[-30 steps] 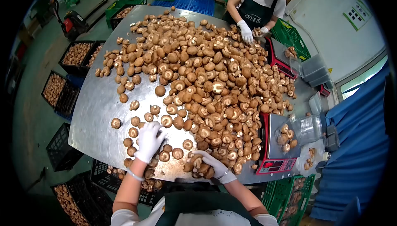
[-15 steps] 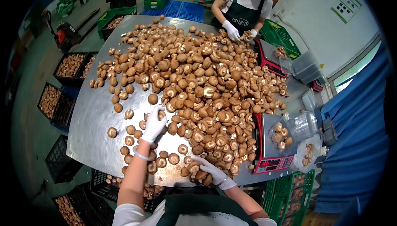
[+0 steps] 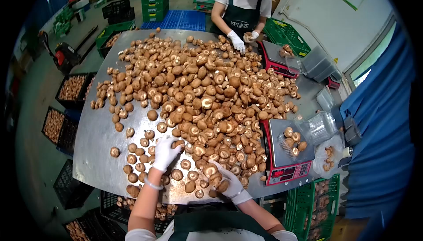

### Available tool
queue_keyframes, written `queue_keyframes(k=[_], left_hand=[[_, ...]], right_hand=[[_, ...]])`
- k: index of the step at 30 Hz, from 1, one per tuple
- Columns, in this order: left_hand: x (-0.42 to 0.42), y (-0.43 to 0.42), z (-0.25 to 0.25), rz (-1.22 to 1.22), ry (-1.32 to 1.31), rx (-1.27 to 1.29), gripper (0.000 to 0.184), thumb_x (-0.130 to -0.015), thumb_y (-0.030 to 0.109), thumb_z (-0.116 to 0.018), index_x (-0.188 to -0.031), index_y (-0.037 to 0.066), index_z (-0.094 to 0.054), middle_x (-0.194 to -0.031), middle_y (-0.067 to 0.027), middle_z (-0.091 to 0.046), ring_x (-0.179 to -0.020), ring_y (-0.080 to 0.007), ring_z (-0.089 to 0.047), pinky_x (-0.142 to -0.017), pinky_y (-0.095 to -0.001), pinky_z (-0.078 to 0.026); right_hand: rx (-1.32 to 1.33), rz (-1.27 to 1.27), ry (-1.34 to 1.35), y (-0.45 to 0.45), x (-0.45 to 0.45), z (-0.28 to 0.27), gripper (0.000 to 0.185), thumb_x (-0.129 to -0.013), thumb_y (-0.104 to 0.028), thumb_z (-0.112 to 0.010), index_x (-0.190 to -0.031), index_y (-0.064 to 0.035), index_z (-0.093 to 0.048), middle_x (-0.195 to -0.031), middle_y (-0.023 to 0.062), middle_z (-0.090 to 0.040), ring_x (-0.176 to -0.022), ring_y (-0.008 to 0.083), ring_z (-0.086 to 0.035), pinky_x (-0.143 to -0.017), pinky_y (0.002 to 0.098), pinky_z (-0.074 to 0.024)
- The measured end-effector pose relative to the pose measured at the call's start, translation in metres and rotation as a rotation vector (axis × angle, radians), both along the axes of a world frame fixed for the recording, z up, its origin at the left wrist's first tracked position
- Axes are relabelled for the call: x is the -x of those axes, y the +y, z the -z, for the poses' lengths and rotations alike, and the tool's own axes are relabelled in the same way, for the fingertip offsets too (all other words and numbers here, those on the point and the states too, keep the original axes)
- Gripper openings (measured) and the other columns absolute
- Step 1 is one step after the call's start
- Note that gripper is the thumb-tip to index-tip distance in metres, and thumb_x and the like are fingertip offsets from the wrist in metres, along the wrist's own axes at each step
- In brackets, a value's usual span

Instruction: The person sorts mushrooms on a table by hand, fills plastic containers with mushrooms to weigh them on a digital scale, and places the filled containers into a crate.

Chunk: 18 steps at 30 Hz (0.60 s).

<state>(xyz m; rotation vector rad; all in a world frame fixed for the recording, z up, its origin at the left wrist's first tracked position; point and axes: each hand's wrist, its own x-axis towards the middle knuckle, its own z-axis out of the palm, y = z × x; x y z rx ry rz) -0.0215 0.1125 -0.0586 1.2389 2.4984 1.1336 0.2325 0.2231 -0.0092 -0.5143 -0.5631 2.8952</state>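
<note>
A large heap of brown mushrooms (image 3: 207,86) covers much of a metal table (image 3: 101,130). My left hand (image 3: 166,153), in a white glove, is closed on a mushroom (image 3: 178,144) at the heap's near left edge. Near the table's front edge, my right hand (image 3: 229,183), also gloved, is wrapped round several mushrooms (image 3: 213,175). Loose mushrooms lie between and left of my hands, many with stems up. To the right, a red scale (image 3: 288,170) bears a clear plastic box with several mushrooms (image 3: 294,140).
Across the table a co-worker (image 3: 242,11) in a dark apron handles mushrooms beside a second scale (image 3: 282,69). Clear boxes (image 3: 321,126) are at the right. Black crates (image 3: 72,86) stand left of the table, green crates (image 3: 304,210) below its right front edge.
The view has shifted, so the table sits lower. My left hand has moved from the loose mushrooms to the heap's edge and closed on one. My right hand still holds its mushrooms.
</note>
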Motion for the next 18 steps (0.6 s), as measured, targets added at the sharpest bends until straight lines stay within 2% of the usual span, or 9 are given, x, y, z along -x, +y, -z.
queue_keyframes(k=[1, 3, 5, 10, 11, 13, 14, 15, 18], left_hand=[[-0.001, -0.005, -0.007, -0.019, -0.155, -0.085, 0.029, -0.072, 0.018, -0.072, -0.099, 0.008, -0.068, -0.089, -0.0106, -0.059, -0.090, -0.0282, -0.055, -0.084, -0.0366, -0.045], [-0.014, -0.012, -0.023, -0.015, -0.768, -0.308, 0.029, -0.085, 0.015, -0.066, -0.111, 0.002, -0.063, -0.105, -0.0048, -0.063, -0.097, -0.0159, -0.057, -0.089, -0.0273, -0.043], [-0.027, -0.007, -0.028, -0.039, -1.179, -0.395, 0.034, -0.087, 0.013, -0.064, -0.118, 0.001, -0.059, -0.110, -0.0023, -0.061, -0.099, -0.0129, -0.056, -0.089, -0.0262, -0.043], [-0.091, 0.057, -0.069, 0.003, -1.486, -0.573, 0.032, -0.090, 0.016, -0.059, -0.122, 0.011, -0.055, -0.111, 0.0012, -0.059, -0.099, -0.0103, -0.054, -0.080, -0.0312, -0.047], [-0.101, 0.075, -0.061, 0.086, -1.439, -0.570, 0.030, -0.090, 0.018, -0.059, -0.120, 0.012, -0.056, -0.112, 0.0025, -0.059, -0.098, -0.0095, -0.054, -0.080, -0.0314, -0.046], [-0.130, 0.117, -0.081, 0.115, -1.434, -0.517, 0.029, -0.090, 0.019, -0.059, -0.118, 0.012, -0.056, -0.111, 0.0026, -0.058, -0.095, -0.0092, -0.054, -0.081, -0.0305, -0.045], [-0.145, 0.137, -0.089, 0.163, -1.448, -0.524, 0.030, -0.089, 0.020, -0.059, -0.118, 0.012, -0.056, -0.112, 0.0019, -0.058, -0.095, -0.0096, -0.053, -0.081, -0.0286, -0.044], [-0.164, 0.159, -0.102, 0.187, -1.415, -0.553, 0.030, -0.090, 0.023, -0.059, -0.118, 0.012, -0.056, -0.113, 0.0018, -0.058, -0.097, -0.0097, -0.053, -0.081, -0.0271, -0.044], [-0.208, 0.218, -0.126, 0.288, -1.364, -0.541, 0.036, -0.090, 0.024, -0.057, -0.124, 0.011, -0.051, -0.115, 0.0006, -0.055, -0.105, -0.0134, -0.050, -0.084, -0.0308, -0.043]], right_hand=[[-0.178, -0.007, -0.069, 0.002, -0.008, 0.010, 0.048, -0.100, -0.017, -0.031, -0.144, 0.0018, -0.025, -0.142, 0.0137, -0.038, -0.127, 0.0245, -0.045, -0.106, 0.0366, -0.0386], [0.196, -0.055, 0.296, 0.015, -0.021, 0.020, 0.049, -0.100, -0.021, -0.033, -0.144, 0.0001, -0.027, -0.141, 0.0139, -0.039, -0.126, 0.0255, -0.046, -0.106, 0.0375, -0.0387], [0.122, -0.039, 0.145, 0.023, -0.032, 0.019, 0.049, -0.100, -0.022, -0.033, -0.144, -0.0007, -0.027, -0.140, 0.0136, -0.041, -0.126, 0.0254, -0.047, -0.106, 0.0370, -0.0387], [-0.683, -0.030, -0.112, 0.057, -0.056, -0.017, 0.041, -0.101, -0.016, -0.029, -0.137, 0.0028, -0.039, -0.139, 0.0108, -0.044, -0.128, 0.0171, -0.041, -0.109, 0.0293, -0.0287], [-0.360, 0.049, -0.051, 0.068, -0.065, -0.017, 0.041, -0.102, -0.017, -0.030, -0.136, 0.0031, -0.040, -0.138, 0.0102, -0.044, -0.129, 0.0173, -0.038, -0.110, 0.0299, -0.0259], [-0.904, 0.150, -0.083, 0.099, -0.085, -0.044, 0.041, -0.102, -0.019, -0.031, -0.135, 0.0026, -0.042, -0.138, 0.0101, -0.044, -0.130, 0.0174, -0.038, -0.110, 0.0304, -0.0256], [-0.935, 0.211, -0.124, 0.118, -0.097, -0.045, 0.042, -0.102, -0.021, -0.031, -0.136, 0.0020, -0.042, -0.137, 0.0100, -0.045, -0.130, 0.0169, -0.038, -0.111, 0.0303, -0.0250], [-0.850, 0.331, -0.143, 0.135, -0.106, -0.053, 0.044, -0.102, -0.025, -0.030, -0.134, 0.0025, -0.042, -0.130, 0.0124, -0.051, -0.119, 0.0180, -0.048, -0.101, 0.0303, -0.0375], [-1.026, 0.545, -0.246, 0.191, -0.147, -0.088, 0.041, -0.103, -0.025, -0.030, -0.130, 0.0013, -0.045, -0.124, 0.0123, -0.055, -0.115, 0.0184, -0.052, -0.095, 0.0301, -0.0432]])
